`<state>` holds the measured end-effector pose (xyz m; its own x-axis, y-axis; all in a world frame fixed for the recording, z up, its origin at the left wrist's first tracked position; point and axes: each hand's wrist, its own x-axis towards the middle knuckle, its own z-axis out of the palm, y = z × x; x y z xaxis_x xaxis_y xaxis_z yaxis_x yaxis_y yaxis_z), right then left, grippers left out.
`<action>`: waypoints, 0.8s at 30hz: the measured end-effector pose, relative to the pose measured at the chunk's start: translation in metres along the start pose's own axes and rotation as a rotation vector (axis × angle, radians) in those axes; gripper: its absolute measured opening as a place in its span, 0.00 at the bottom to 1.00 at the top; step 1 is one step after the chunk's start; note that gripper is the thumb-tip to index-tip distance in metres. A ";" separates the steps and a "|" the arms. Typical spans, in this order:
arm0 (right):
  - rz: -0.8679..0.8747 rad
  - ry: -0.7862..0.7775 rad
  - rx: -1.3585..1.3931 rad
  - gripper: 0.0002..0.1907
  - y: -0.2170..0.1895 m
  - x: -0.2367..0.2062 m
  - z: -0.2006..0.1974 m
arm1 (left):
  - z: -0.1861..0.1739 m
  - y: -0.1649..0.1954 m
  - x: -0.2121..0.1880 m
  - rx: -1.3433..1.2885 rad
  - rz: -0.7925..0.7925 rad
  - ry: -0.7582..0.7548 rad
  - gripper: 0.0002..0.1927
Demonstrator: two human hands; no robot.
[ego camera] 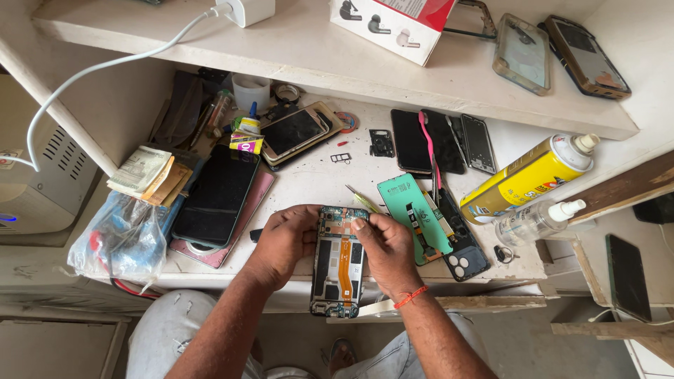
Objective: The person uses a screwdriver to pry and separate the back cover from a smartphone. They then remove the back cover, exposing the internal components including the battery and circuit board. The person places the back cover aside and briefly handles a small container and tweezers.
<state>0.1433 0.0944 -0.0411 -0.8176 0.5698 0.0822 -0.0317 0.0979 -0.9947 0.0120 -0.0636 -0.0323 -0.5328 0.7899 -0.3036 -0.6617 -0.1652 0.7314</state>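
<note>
An opened phone (338,265) with its back cover off lies at the near edge of the white bench, showing a circuit board and an orange flex cable. My left hand (283,242) grips its left side near the top. My right hand (385,249) presses its fingertips on the top right corner of the phone's board. A green-handled screwdriver (363,200) lies just beyond my hands. A teal back cover (411,214) and a dark camera-cutout cover (463,256) rest to the right.
A black phone (216,196) lies left on a pink case, beside a plastic bag (119,238) and banknotes (140,168). A yellow spray can (530,179) and a clear spray bottle (533,221) lie right. The shelf (316,60) holds phone cases and a box.
</note>
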 end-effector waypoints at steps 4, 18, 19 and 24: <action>0.040 -0.030 0.073 0.11 -0.001 0.001 -0.003 | -0.003 -0.006 0.000 0.117 0.104 -0.076 0.12; -0.008 -0.022 -0.075 0.12 -0.011 -0.003 0.007 | 0.019 -0.011 -0.003 0.547 0.252 0.123 0.20; 0.000 0.001 -0.100 0.12 -0.010 -0.003 0.007 | 0.021 -0.008 -0.004 0.603 0.214 0.150 0.21; 0.030 0.012 -0.116 0.12 -0.011 -0.001 0.006 | 0.031 0.007 -0.008 0.697 0.190 0.176 0.27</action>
<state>0.1408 0.0875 -0.0307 -0.8105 0.5834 0.0535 0.0604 0.1740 -0.9829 0.0281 -0.0527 -0.0057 -0.7202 0.6688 -0.1843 -0.0928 0.1703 0.9810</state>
